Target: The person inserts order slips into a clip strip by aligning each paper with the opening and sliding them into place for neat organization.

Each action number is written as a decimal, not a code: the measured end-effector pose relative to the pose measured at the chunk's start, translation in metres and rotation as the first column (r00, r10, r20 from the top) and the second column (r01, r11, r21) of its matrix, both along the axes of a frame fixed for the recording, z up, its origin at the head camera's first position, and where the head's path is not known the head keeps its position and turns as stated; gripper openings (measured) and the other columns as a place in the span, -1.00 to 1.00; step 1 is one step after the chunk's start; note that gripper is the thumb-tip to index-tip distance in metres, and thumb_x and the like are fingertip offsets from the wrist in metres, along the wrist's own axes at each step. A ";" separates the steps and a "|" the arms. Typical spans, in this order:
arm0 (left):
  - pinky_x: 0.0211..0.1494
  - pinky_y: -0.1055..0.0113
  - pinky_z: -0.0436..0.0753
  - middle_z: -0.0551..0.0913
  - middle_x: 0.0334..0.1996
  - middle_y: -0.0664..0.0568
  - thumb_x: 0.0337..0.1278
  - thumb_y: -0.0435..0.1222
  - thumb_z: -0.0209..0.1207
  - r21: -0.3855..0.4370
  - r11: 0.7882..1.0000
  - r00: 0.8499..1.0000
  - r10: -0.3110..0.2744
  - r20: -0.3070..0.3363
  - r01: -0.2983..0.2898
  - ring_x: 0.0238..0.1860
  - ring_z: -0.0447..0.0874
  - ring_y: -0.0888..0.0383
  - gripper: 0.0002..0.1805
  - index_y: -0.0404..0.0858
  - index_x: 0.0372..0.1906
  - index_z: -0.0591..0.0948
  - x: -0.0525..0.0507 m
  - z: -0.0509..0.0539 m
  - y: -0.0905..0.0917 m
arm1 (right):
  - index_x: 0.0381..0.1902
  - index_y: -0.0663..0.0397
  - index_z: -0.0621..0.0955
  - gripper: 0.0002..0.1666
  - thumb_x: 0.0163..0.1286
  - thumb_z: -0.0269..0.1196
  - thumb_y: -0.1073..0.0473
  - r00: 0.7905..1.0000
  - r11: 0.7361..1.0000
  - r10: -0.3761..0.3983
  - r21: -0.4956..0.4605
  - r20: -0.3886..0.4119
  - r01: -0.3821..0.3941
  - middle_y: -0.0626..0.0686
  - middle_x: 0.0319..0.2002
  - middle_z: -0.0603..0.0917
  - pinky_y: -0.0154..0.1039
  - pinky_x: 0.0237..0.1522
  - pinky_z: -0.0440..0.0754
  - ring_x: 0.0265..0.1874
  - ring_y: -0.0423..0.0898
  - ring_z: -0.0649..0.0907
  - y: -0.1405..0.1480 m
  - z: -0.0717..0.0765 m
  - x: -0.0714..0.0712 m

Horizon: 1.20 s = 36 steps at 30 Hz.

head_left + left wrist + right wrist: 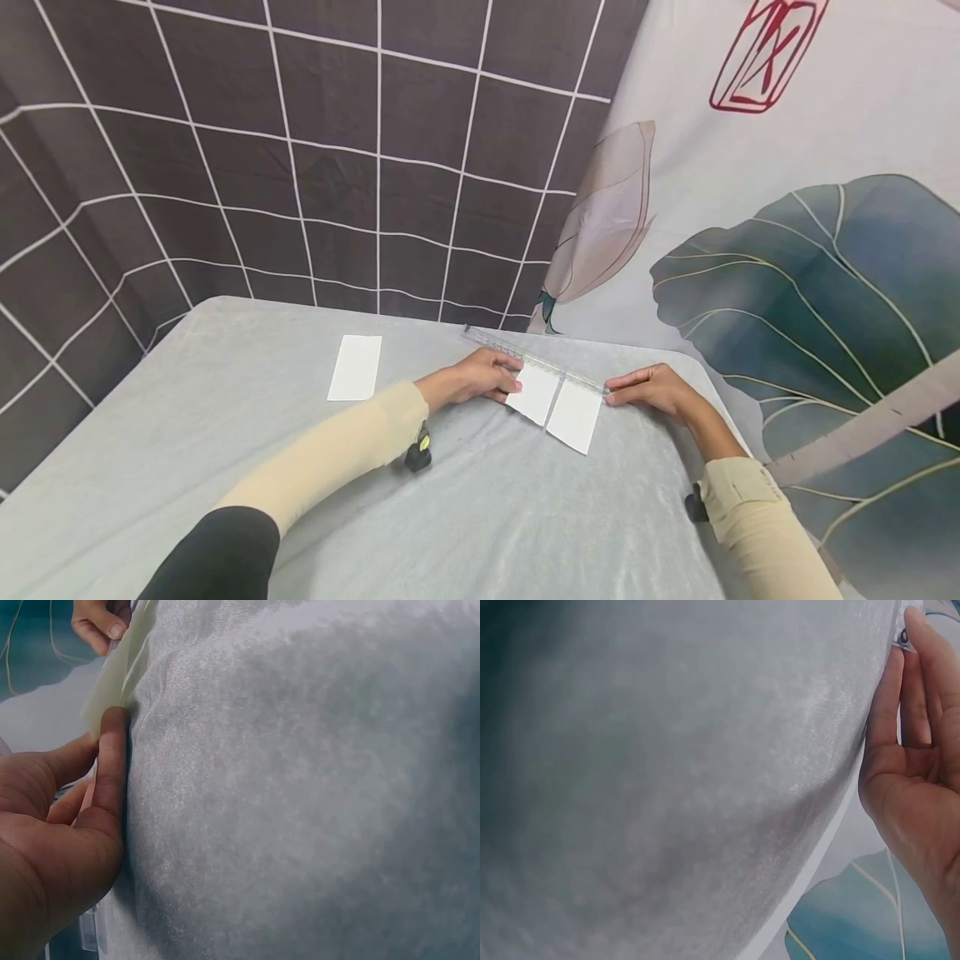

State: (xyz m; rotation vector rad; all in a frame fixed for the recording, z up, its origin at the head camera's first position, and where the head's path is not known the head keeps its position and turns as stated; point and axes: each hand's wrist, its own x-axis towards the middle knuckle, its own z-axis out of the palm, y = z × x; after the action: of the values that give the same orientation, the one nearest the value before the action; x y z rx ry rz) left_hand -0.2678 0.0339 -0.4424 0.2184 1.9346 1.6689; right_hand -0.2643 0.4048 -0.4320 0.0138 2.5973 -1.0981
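Two small white pieces of paper lie side by side, a left one [534, 393] and a right one [575, 415], with a narrow gap between them. A clear plastic ruler [551, 367] runs slantwise along their upper edges. My left hand [480, 375] pinches the left paper at its left edge, its index finger close to the ruler. My right hand [652, 390] pinches the ruler's right end, where a printed zero shows in the right wrist view. In the left wrist view, the paper [112, 682] rises edge-on past my left fingertips.
A third white paper [355, 368] lies apart to the left on the grey cloth-covered table [450, 517]. Behind stands a dark curtain [330, 167] with a white grid. A cloth [817, 275] printed with leaves hangs at the right, beside the table's edge.
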 end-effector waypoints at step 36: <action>-0.08 0.42 0.92 0.86 0.12 -0.28 0.45 -0.51 0.39 0.012 1.000 1.000 -0.014 0.001 0.014 -0.23 0.81 0.23 -0.36 -0.41 0.57 0.56 -0.001 -0.004 0.002 | 0.10 -0.06 0.92 -0.49 0.24 0.75 -0.08 1.000 1.000 -0.016 -0.002 0.009 0.016 -0.08 0.13 0.93 -0.27 0.19 0.74 0.37 0.02 0.78 -0.001 0.000 0.001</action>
State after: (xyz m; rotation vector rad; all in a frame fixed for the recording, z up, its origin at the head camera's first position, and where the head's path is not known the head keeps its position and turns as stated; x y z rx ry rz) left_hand -0.2685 0.0357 -0.4459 0.2352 1.9184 1.6711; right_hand -0.2629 0.4040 -0.4322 0.0388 2.5923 -1.1042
